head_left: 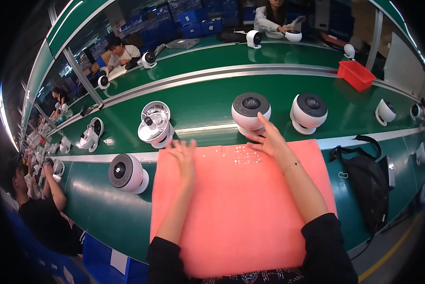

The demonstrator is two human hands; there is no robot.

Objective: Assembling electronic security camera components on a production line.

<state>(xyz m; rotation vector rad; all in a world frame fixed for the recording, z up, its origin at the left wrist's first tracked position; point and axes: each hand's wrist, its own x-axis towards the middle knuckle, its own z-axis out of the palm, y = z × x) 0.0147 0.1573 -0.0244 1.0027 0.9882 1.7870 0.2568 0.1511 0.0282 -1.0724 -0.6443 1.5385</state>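
My right hand [271,140] reaches to the far edge of a pink mat [241,213], its fingers apart. Its raised finger overlaps the right side of a white round camera [241,118] with a black face; I cannot tell whether they touch. My left hand [183,156], slightly blurred, hovers over the mat's far left corner with fingers spread and nothing in them. Beyond it stands an opened white camera housing [154,132] with its inside showing. Small shiny round pieces [248,155] sit in rows on the mat beside my right hand.
A second white camera [308,112] stands right of the first; another [128,173] sits left of the mat. A black bag [366,184] lies on the right, a red bin [357,75] farther back. More housings [90,137] line the green conveyor at left. Other people work across and at left.
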